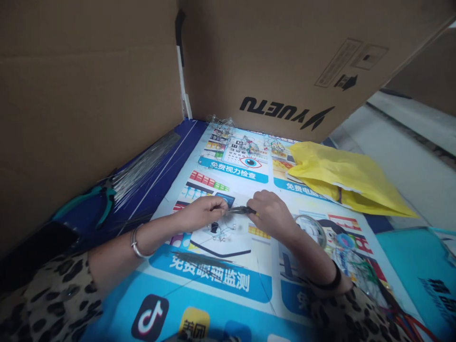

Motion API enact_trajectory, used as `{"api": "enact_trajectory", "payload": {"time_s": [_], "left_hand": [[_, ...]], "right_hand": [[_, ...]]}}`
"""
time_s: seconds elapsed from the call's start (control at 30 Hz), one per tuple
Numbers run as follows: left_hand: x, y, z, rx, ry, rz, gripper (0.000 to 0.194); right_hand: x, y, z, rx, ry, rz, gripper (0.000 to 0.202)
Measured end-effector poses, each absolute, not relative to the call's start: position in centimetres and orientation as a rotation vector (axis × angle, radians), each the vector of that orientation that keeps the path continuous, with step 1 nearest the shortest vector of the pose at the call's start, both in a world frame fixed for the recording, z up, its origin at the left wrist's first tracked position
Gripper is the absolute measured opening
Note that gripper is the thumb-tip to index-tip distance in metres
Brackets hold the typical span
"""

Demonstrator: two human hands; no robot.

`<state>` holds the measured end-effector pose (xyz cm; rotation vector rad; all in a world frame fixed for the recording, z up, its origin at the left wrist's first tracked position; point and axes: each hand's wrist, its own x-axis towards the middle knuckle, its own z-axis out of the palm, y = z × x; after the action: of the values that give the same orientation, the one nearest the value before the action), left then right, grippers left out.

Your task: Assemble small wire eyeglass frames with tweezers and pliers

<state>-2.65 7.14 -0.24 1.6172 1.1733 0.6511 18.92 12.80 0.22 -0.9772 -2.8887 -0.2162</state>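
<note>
My right hand (272,213) is closed around the handles of small dark pliers (240,210), whose jaws point left. The tips of the jaws meet the fingers of my left hand (204,212), which pinch a thin wire piece. From there a loop of fine wire with small clear beads (223,233) hangs just above the printed sheet (231,187). Loose thin dark wires (204,259) lie on the sheet, nearer to me.
Cardboard walls (270,61) stand at the back and left. Green-handled pliers (107,202) and a bundle of silvery wires (142,166) lie left. A yellow bag (342,173), a wire spool (313,228) and tangled wires (359,270) are at right; more wire pieces (221,123) lie behind.
</note>
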Motion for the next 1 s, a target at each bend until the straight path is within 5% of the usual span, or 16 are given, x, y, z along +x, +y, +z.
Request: {"api": "enact_trajectory", "payload": {"time_s": [0.53,1.0], "left_hand": [[-2.7,7.3,-0.7,1.703,1.134,0.613,0.010],[-2.8,7.4,-0.4,1.722,1.075,0.586,0.013]], "right_hand": [[18.8,12.0,1.8,-0.823,-2.809,-0.630,0.011],[18.3,11.1,3.0,-0.922,-2.891,-0.603,0.014]]}}
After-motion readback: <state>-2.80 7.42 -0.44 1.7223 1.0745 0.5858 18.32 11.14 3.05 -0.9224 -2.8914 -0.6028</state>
